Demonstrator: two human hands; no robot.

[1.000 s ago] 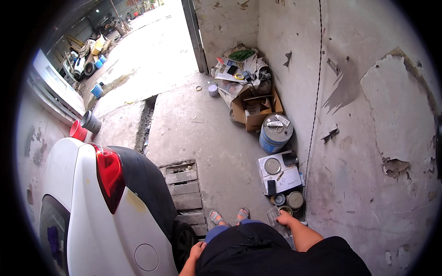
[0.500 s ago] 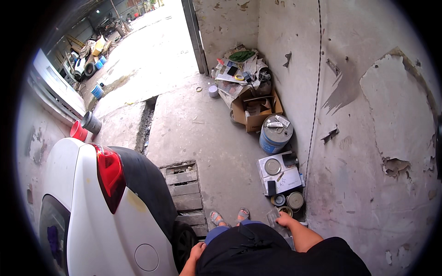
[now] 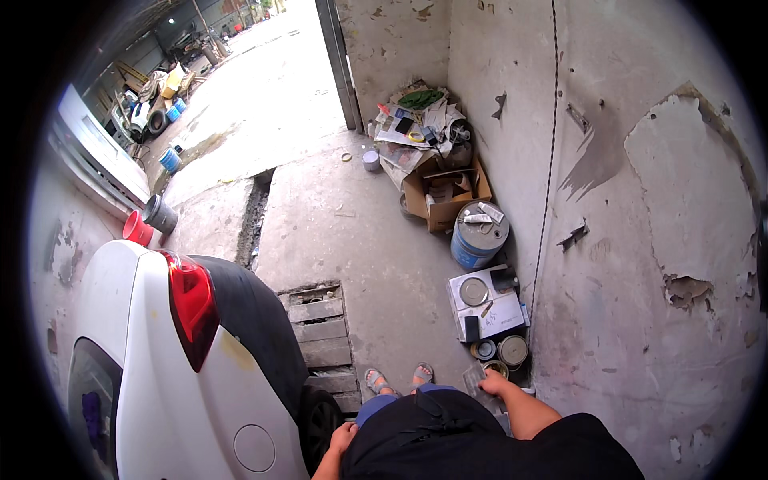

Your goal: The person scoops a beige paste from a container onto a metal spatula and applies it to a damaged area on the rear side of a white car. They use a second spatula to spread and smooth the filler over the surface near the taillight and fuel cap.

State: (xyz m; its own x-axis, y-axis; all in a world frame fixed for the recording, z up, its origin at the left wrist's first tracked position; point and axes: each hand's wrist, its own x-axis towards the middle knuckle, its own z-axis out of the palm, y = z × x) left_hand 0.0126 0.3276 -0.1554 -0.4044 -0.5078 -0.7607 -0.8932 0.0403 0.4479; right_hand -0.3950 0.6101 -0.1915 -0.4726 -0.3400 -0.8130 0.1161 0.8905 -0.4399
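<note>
My right hand [image 3: 494,382] is closed on a clear plastic container [image 3: 475,379], held beside my hip. Just past it are an open metal can [image 3: 497,368], a lidded round tin [image 3: 512,350] and another small open can [image 3: 483,349]. My left hand [image 3: 344,437] hangs low at my other side, against my dark clothing and near the rear wheel [image 3: 323,418] of a white car [image 3: 232,384]. Its fingers are mostly turned away, and whatever it may hold is hidden.
A white box [image 3: 504,314] bears a round tin [image 3: 474,291] and a black item. Farther along the wall stand a blue drum [image 3: 472,250], an open cardboard box [image 3: 442,214] and a paper-covered pile. A slatted floor drain [image 3: 322,330] lies left of my feet; buckets [image 3: 158,213] stand beyond the car.
</note>
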